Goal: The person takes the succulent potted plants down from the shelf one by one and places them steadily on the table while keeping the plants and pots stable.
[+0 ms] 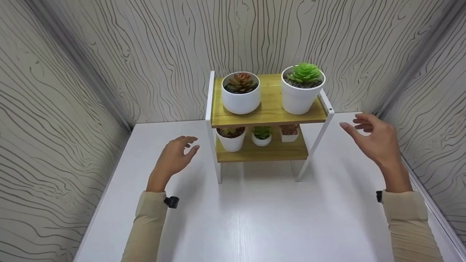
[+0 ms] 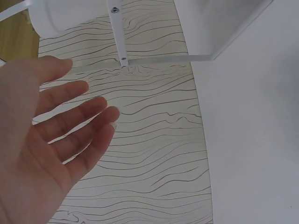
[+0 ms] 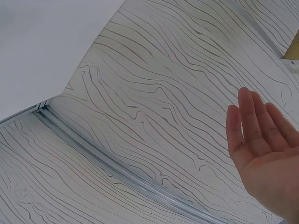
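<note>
A two-tier shelf [image 1: 271,118] with wooden boards and a white frame stands on the white table. On its upper board sit a round white pot with a reddish succulent [image 1: 241,92] and a taller white pot with a bright green succulent [image 1: 303,89]. Below are a white pot with a dark plant [image 1: 232,140], a small round pot with a green plant [image 1: 261,136] and a small square pot [image 1: 289,133]. My left hand [image 1: 175,154], fingers relaxed and apart, hovers left of the shelf. To the shelf's right hangs my right hand [image 1: 378,138], loosely bent, holding nothing.
Wood-grain patterned panels [image 1: 174,54] rise behind the table and on both sides. Grey strips run along the panel corners. The white tabletop [image 1: 236,225] stretches in front of the shelf. A shelf leg [image 2: 117,32] shows close to the left fingers.
</note>
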The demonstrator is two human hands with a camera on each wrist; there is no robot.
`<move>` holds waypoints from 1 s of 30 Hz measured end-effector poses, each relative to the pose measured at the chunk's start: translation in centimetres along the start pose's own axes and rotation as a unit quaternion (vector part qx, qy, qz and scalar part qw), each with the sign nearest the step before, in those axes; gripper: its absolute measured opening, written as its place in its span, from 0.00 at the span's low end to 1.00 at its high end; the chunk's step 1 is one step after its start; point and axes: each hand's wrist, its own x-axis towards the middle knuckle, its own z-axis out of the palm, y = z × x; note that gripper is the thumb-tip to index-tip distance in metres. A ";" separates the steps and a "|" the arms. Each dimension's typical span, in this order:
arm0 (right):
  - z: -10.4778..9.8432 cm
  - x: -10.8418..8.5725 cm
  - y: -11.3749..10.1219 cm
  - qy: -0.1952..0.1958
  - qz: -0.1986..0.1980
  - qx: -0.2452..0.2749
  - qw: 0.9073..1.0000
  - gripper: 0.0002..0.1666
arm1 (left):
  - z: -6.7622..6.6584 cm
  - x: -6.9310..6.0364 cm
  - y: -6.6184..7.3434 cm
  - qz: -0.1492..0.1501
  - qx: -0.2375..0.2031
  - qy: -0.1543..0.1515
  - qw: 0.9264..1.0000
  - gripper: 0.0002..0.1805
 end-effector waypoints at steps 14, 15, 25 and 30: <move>-0.7 -1.6 -2.5 0.052 -0.077 0.066 0.994 0.24 | 0.2 -0.2 1.2 0.049 -0.151 0.009 0.987 0.16; -0.8 -1.7 -2.8 0.053 -0.081 0.070 0.993 0.23 | 0.3 -0.2 1.2 0.048 -0.160 0.015 0.986 0.16; -1.6 -3.1 -5.7 0.078 -0.054 0.096 0.991 0.20 | 0.9 -0.2 2.1 0.012 -0.314 0.067 0.947 0.16; -2.0 -3.6 -7.0 0.081 -0.063 0.113 0.988 0.20 | 0.8 0.0 2.7 0.006 -0.335 0.067 0.940 0.15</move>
